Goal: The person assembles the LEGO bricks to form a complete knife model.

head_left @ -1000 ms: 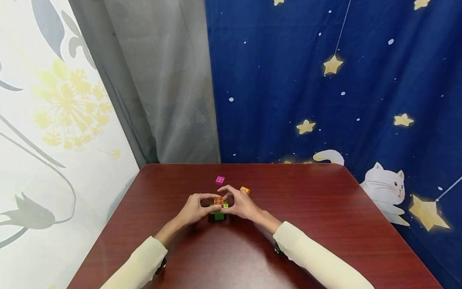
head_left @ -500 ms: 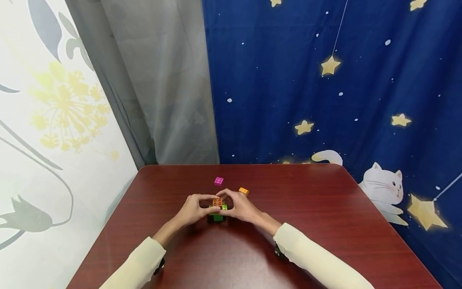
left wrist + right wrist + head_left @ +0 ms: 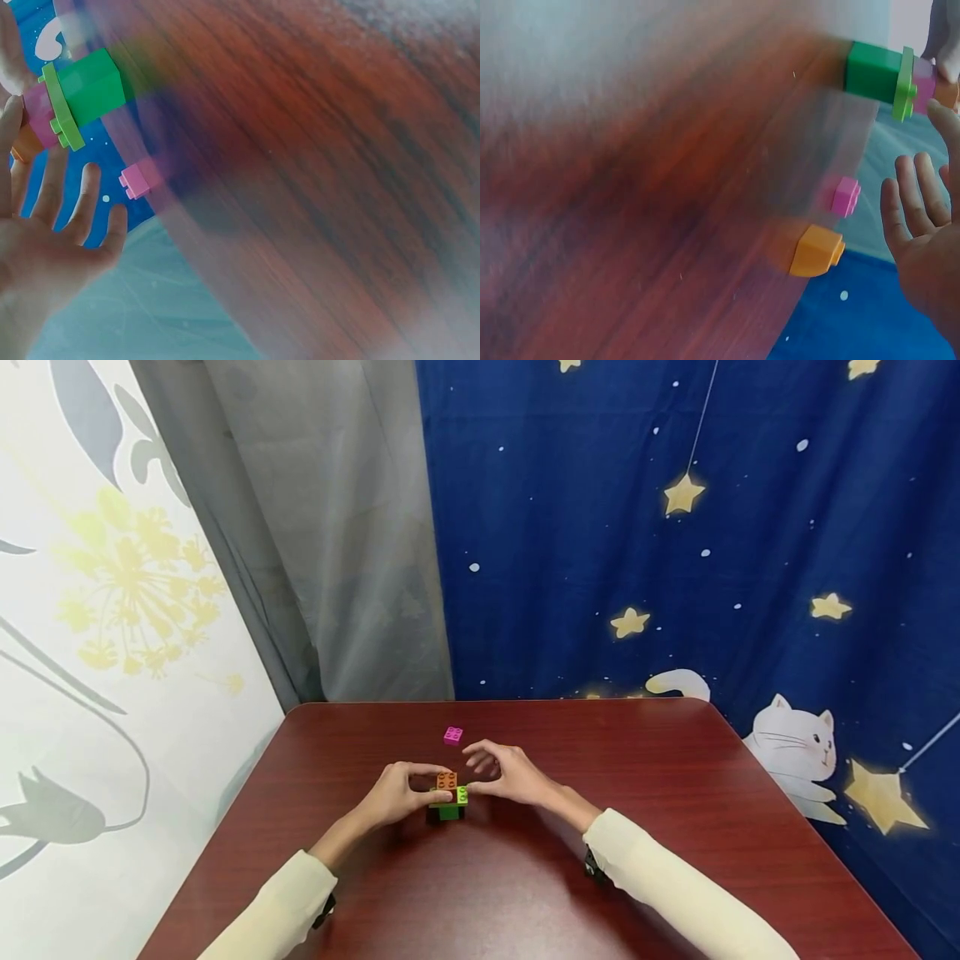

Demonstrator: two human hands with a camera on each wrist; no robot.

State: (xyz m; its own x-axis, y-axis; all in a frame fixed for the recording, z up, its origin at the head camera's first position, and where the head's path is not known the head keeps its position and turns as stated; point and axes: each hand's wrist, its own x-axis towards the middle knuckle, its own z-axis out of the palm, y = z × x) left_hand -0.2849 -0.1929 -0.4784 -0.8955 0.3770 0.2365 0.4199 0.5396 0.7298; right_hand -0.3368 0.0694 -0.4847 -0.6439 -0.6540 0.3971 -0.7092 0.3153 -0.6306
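Note:
A small toy brick stack stands on the table. At its base is a green block (image 3: pixel 450 812), then a lime plate (image 3: pixel 462 795), a pink-purple brick (image 3: pixel 39 112) and an orange brick (image 3: pixel 446 781) on top. My left hand (image 3: pixel 397 795) pinches the upper bricks, thumb on the near side and index finger behind. To the right, my right hand (image 3: pixel 517 775) has its fingers spread and relaxed, holding nothing. Its thumb tip points at the lime plate's right end and overlaps the upper bricks in the right wrist view.
A loose magenta brick (image 3: pixel 453 736) lies beyond the stack. Farther right is a loose yellow-orange brick (image 3: pixel 817 251), hidden behind my right hand in the head view. The dark red table (image 3: pixel 637 827) ends at a blue star curtain (image 3: pixel 562 568).
My right hand has let go of the stack's upper bricks and drawn back to the right, its fingers opening. It now covers the loose yellow-orange brick in the head view. My left hand keeps its pinch.

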